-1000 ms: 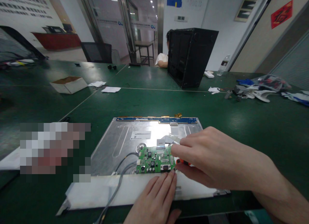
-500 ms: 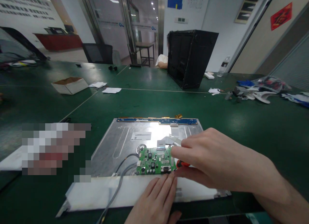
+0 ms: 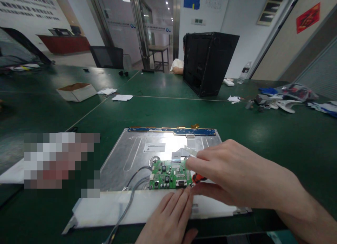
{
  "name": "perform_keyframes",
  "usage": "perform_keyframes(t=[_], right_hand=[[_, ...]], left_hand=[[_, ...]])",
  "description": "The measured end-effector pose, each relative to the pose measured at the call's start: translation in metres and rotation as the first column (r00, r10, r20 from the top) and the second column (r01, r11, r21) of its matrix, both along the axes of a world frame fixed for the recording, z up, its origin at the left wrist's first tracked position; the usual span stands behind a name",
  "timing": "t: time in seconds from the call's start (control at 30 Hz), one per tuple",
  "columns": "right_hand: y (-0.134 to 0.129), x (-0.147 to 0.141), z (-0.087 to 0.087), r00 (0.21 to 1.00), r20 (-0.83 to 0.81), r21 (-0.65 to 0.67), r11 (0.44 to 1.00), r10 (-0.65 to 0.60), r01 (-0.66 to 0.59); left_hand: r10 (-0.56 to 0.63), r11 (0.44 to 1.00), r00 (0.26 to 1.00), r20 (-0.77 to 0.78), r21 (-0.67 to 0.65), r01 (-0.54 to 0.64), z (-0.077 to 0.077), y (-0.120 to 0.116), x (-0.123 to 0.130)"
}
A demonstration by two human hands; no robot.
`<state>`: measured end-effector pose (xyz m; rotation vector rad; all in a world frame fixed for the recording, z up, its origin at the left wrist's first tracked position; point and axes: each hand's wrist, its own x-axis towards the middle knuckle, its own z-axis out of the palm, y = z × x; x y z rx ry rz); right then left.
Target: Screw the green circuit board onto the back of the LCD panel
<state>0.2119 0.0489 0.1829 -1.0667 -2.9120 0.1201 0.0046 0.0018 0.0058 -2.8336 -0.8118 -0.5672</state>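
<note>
A metal display panel [image 3: 126,156] lies back side up on the table, a blue strip board [image 3: 158,131] along its far edge. On its near half is a green circuit board [image 3: 171,174] with gray cables [image 3: 131,198] at its left. At the board's right edge, my right hand [image 3: 226,170] is closed round a red and black tool [image 3: 197,178], whose tip is hidden. My left hand [image 3: 171,216] lies with fingers stretched side by side on the white near strip [image 3: 100,210], fingertips at the board's front edge.
A black case [image 3: 210,63] stands at the back, a person's sleeve [image 3: 177,65] beside it. An open box [image 3: 77,92] and papers [image 3: 122,97] are at the back left. A bottle [image 3: 244,73], a plastic bag [image 3: 297,91] and small parts are at the back right.
The red and black tool looks slightly turned in my right hand. My left hand has hardly moved.
</note>
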Motion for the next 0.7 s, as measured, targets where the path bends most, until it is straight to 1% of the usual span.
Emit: perform_keyframes(t=[0.13, 0.3, 0.43, 0.57, 0.7], right_hand=[[0.0005, 0.0004, -0.0018, 1.000, 0.015, 0.004, 1.000, -0.014, 0.014], [-0.0021, -0.0014, 0.0000, 1.000, -0.028, -0.023, 1.000, 0.005, -0.006], [-0.0020, -0.0010, 0.0010, 1.000, -0.017, -0.035, 0.999, 0.013, -0.014], [-0.0002, 0.0008, -0.0005, 1.000, 0.010, -0.011, 1.000, 0.014, -0.014], [-0.0009, 0.0005, -0.0001, 1.000, -0.011, -0.013, 1.000, 0.017, -0.017]], left_hand=[[-0.013, 1.000, 1.000, 0.009, 0.016, 0.013, 0.0004, 0.0005, 0.0000], [-0.007, 1.000, 1.000, 0.020, 0.009, 0.007, 0.0002, 0.0011, 0.0003], [-0.003, 1.000, 1.000, 0.003, 0.005, 0.003, -0.0021, 0.0004, -0.0002], [-0.003, 1.000, 1.000, -0.003, -0.011, 0.003, -0.0032, -0.0005, -0.0007], [-0.012, 1.000, 1.000, 0.008, 0.001, 0.012, -0.0012, 0.0004, -0.0005]])
